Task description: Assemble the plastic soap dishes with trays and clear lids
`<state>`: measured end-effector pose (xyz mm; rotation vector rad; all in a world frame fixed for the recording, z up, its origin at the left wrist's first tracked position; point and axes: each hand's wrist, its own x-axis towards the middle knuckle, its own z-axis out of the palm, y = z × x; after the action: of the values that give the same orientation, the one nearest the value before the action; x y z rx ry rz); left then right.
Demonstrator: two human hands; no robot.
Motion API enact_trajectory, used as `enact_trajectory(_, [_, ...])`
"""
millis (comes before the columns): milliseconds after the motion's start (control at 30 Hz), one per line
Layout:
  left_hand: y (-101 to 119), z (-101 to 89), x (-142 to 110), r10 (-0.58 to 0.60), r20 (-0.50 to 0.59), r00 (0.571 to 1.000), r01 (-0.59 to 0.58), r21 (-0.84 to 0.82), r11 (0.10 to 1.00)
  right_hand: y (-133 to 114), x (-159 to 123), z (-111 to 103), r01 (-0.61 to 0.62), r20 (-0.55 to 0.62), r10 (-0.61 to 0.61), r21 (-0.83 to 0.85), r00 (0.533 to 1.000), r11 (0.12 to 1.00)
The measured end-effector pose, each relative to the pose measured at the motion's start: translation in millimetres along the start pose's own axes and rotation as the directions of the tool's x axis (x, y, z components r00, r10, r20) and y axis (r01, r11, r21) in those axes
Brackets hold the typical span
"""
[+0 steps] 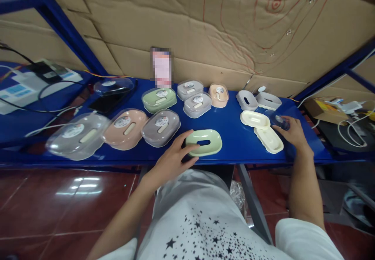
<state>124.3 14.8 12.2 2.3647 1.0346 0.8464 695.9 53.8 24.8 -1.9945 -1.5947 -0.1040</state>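
Observation:
My left hand (175, 154) rests against the left end of a pale green soap-dish tray (205, 141) near the front edge of the blue table (234, 150), its fingers curled round the rim. My right hand (291, 133) reaches to the right side and closes on a clear plastic lid (278, 120). Just in front of that lid lie two cream trays (268, 139), one overlapping the other. Two grey-white trays (247, 100) sit behind them.
Several lidded soap dishes in green (159, 99), pink (125, 128), grey (160, 127) and clear (76, 136) stand in rows on the left and middle. A dark phone lies at the back left. Cardboard lines the wall. Cables and devices lie at both sides. Red floor tiles show below.

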Motion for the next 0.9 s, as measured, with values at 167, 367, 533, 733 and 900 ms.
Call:
enact_trajectory(167, [-0.7,-0.6,0.2,-0.079,0.045,0.996,0.081,-0.030,0.996,-7.2,-35.4,-3.1,-0.019,-0.095,0.027,0.082,0.995,0.996])
enact_trajectory(367, [-3.1,-0.7,0.1,-0.084,0.063,0.995,0.084,-0.010,0.996,-28.8,-50.8,10.8,0.028,-0.097,-0.024,0.037,0.995,0.999])
enact_trajectory(533, [-4.9,0.1,-0.6,-0.037,0.050,0.998,0.038,-0.013,0.999,-41.7,-45.1,10.3,0.007,-0.121,-0.019,-0.099,0.992,0.995])
enact_trajectory(733, [-6.3,1.0,-1.8,-0.019,-0.099,0.995,0.014,-0.043,0.999,-117.3,-50.6,25.7,0.443,0.158,-0.437,-0.004,0.886,0.897])
enact_trajectory(900, [-6.0,0.4,-1.1,-0.012,-0.212,0.977,0.002,-0.047,0.999,-205.6,-89.2,43.5,0.617,0.312,-0.667,0.255,0.676,0.745])
